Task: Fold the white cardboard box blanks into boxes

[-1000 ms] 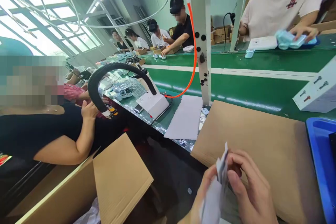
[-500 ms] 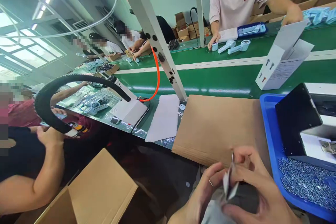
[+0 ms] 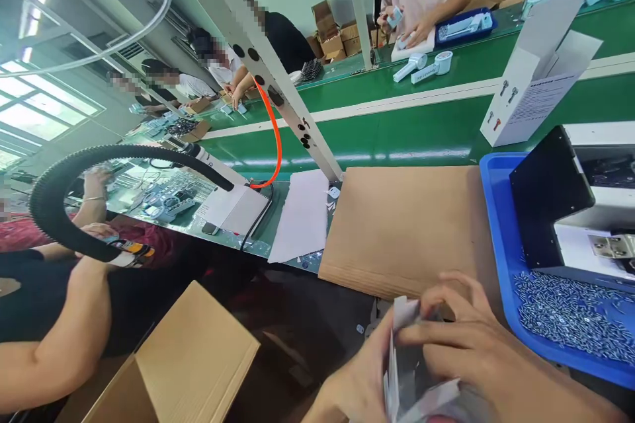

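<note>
Low in the head view, both my hands hold a small white folded packet [image 3: 414, 370], paper or plastic film, over the near edge of a flat brown cardboard sheet [image 3: 407, 225]. My left hand [image 3: 354, 386] supports it from the left and below. My right hand [image 3: 476, 350] closes over its top and right side, fingers curled across it. What the packet contains is hidden.
A blue tray [image 3: 501, 225] of small screws with a black-and-white box in it lies at right. A white carton [image 3: 530, 79] stands on the green conveyor [image 3: 397, 132]. An open cardboard box [image 3: 193, 357] sits lower left, beside a seated person's arm [image 3: 54, 337] and a black hose [image 3: 64, 172]. Other workers stand across the belt.
The view has swung right and down. The packet has dropped lower between my hands, and my right hand now covers more of it.
</note>
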`<state>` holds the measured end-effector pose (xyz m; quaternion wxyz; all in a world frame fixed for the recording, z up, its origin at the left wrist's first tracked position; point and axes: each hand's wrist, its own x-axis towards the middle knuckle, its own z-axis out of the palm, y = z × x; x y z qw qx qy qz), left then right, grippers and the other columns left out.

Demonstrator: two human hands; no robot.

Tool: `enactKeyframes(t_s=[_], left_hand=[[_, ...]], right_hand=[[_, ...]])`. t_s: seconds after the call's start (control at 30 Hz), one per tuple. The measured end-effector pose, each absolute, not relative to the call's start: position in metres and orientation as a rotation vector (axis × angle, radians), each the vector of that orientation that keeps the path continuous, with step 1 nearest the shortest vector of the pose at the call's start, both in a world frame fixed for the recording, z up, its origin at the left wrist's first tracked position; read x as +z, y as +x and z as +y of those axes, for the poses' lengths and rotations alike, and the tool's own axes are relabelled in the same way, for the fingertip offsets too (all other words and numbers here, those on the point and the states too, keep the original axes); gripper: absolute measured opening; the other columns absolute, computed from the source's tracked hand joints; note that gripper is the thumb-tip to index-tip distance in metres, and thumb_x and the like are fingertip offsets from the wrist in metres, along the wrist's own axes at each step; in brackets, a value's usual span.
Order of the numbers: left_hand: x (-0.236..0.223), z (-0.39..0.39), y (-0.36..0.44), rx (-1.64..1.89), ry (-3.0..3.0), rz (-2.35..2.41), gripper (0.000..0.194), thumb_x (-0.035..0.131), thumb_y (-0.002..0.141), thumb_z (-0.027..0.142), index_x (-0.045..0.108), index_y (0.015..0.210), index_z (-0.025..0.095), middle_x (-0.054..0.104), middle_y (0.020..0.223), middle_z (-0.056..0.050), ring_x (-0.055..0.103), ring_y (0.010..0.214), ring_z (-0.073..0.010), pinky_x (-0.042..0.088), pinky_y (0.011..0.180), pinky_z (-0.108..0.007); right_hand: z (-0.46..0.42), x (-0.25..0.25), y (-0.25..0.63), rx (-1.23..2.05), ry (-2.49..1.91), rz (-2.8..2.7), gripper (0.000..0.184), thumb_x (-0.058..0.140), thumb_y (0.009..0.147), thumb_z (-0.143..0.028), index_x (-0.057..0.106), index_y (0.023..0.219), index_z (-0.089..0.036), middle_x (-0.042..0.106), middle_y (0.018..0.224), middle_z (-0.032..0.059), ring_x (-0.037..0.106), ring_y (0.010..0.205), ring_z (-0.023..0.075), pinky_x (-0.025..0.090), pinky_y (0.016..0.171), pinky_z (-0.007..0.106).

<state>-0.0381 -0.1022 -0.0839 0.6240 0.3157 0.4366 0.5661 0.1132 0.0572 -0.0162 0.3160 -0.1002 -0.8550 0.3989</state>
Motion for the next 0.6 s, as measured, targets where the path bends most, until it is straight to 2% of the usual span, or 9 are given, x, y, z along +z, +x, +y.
enactKeyframes(t_s=[0.07, 0.17, 0.23, 0.27, 0.33, 0.4, 0.5, 0.53, 0.6], left_hand=[[-0.081, -0.099, -0.035, 1.405, 0.585, 1.123, 0.147, 0.121, 0.029, 0.069, 0.069, 0.157, 0.019, 0.070, 0.158, -0.020, 0.061, 0.154, -0.0506, 0.042, 0.137, -0.061], [-0.074, -0.089, -0.035, 1.502, 0.341, 1.324, 0.108, 0.124, 0.031, 0.055, 0.084, 0.123, 0.014, 0.086, 0.120, -0.015, 0.078, 0.119, -0.0397, 0.061, 0.110, -0.048], [-0.071, -0.084, -0.036, 1.479, 0.305, 1.345, 0.087, 0.124, 0.036, 0.054, 0.086, 0.103, 0.012, 0.086, 0.102, -0.011, 0.078, 0.100, -0.0326, 0.062, 0.094, -0.040], [-0.071, -0.082, -0.036, 1.467, 0.305, 1.326, 0.085, 0.124, 0.036, 0.052, 0.086, 0.101, 0.012, 0.085, 0.100, -0.010, 0.078, 0.098, -0.0314, 0.061, 0.092, -0.039], [-0.071, -0.080, -0.035, 1.453, 0.316, 1.270, 0.102, 0.125, 0.025, 0.045, 0.086, 0.113, 0.014, 0.086, 0.111, -0.011, 0.078, 0.108, -0.0338, 0.060, 0.098, -0.039], [-0.074, -0.081, -0.032, 1.448, 0.320, 1.261, 0.116, 0.126, 0.020, 0.041, 0.083, 0.125, 0.016, 0.085, 0.120, -0.012, 0.076, 0.119, -0.0361, 0.058, 0.105, -0.041], [-0.081, -0.084, -0.025, 1.413, 0.343, 1.288, 0.100, 0.124, 0.037, 0.056, 0.082, 0.117, 0.013, 0.083, 0.113, -0.013, 0.076, 0.114, -0.0355, 0.058, 0.105, -0.043], [-0.085, -0.086, -0.023, 1.404, 0.389, 1.279, 0.103, 0.123, 0.041, 0.060, 0.080, 0.122, 0.013, 0.082, 0.118, -0.015, 0.076, 0.117, -0.0374, 0.058, 0.109, -0.047], [-0.094, -0.092, -0.020, 1.460, 0.582, 1.255, 0.135, 0.122, 0.040, 0.065, 0.066, 0.153, 0.020, 0.074, 0.146, -0.021, 0.072, 0.134, -0.0440, 0.053, 0.122, -0.057]], right_hand=[[0.056, -0.018, 0.112, 1.114, -0.298, -2.206, 0.049, 0.086, 0.103, -0.067, 0.075, 0.094, -0.020, 0.070, 0.118, 0.0151, 0.070, 0.122, 0.0320, 0.067, 0.111, 0.047], [0.061, -0.024, 0.117, 1.202, -0.304, -2.179, 0.046, 0.083, 0.107, -0.061, 0.076, 0.092, -0.018, 0.070, 0.130, 0.0179, 0.071, 0.129, 0.0337, 0.071, 0.108, 0.044], [0.068, -0.030, 0.125, 1.247, -0.222, -2.229, 0.038, 0.075, 0.114, -0.049, 0.077, 0.093, -0.018, 0.068, 0.141, 0.0174, 0.071, 0.136, 0.0314, 0.072, 0.109, 0.039], [0.071, -0.032, 0.129, 1.259, -0.178, -2.259, 0.035, 0.071, 0.117, -0.043, 0.078, 0.093, -0.018, 0.066, 0.146, 0.0163, 0.071, 0.138, 0.0296, 0.072, 0.109, 0.036], [0.074, -0.036, 0.135, 1.273, -0.177, -2.264, 0.032, 0.071, 0.117, -0.040, 0.079, 0.093, -0.019, 0.064, 0.150, 0.0155, 0.071, 0.139, 0.0291, 0.072, 0.107, 0.034], [0.072, -0.037, 0.135, 1.280, -0.302, -2.176, 0.037, 0.082, 0.110, -0.050, 0.078, 0.094, -0.018, 0.065, 0.146, 0.0178, 0.072, 0.136, 0.0334, 0.074, 0.103, 0.038], [0.063, -0.034, 0.126, 1.291, -0.453, -2.040, 0.053, 0.091, 0.099, -0.068, 0.076, 0.097, -0.017, 0.064, 0.141, 0.0203, 0.071, 0.133, 0.0381, 0.075, 0.100, 0.043], [0.060, -0.032, 0.123, 1.294, -0.467, -2.026, 0.055, 0.091, 0.098, -0.070, 0.076, 0.098, -0.017, 0.064, 0.141, 0.0203, 0.071, 0.133, 0.0383, 0.075, 0.100, 0.043], [0.058, -0.032, 0.121, 1.299, -0.481, -2.024, 0.056, 0.093, 0.097, -0.071, 0.075, 0.100, -0.017, 0.063, 0.142, 0.0202, 0.070, 0.133, 0.0387, 0.075, 0.100, 0.043]])
